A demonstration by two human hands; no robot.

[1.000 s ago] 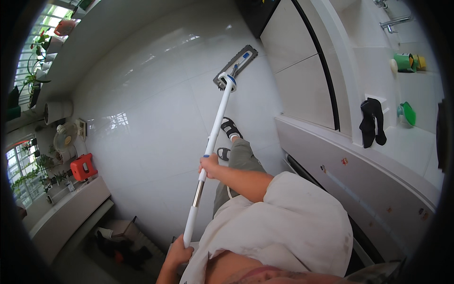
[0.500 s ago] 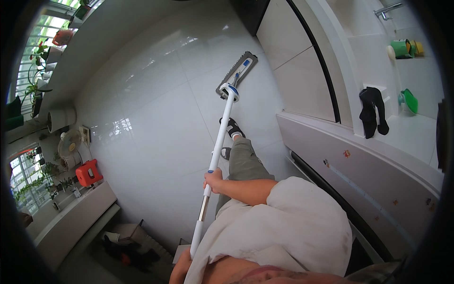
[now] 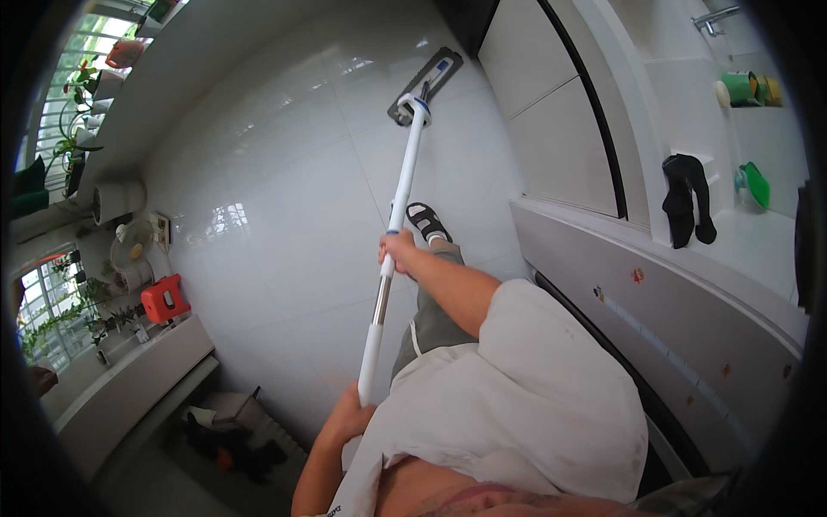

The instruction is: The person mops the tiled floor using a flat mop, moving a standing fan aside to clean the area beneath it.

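Note:
I hold a long white mop pole [image 3: 405, 172] with both hands. My right hand [image 3: 398, 251] is wrapped around the pole near its middle, just above a metal section. My left hand [image 3: 349, 418] grips the pole's lower end close to my body. The flat grey mop head [image 3: 425, 84] with a blue joint lies on the glossy white tiled floor [image 3: 284, 172], far out in front of me next to the white cabinet fronts. My foot in a black sandal [image 3: 427, 222] stands on the floor just beside the pole.
A white counter [image 3: 741, 250] runs along the right with a black cloth [image 3: 687, 207], green cups [image 3: 743, 89] and a tap [image 3: 713, 19]. At the left stand a red stool [image 3: 164, 299], a small fan [image 3: 127, 246], potted plants by the windows and a low bench [image 3: 138, 379].
The mop head has slid forward across the floor, away from me. My right arm has stretched out with it, and my left hand has come up into view at the pole's end.

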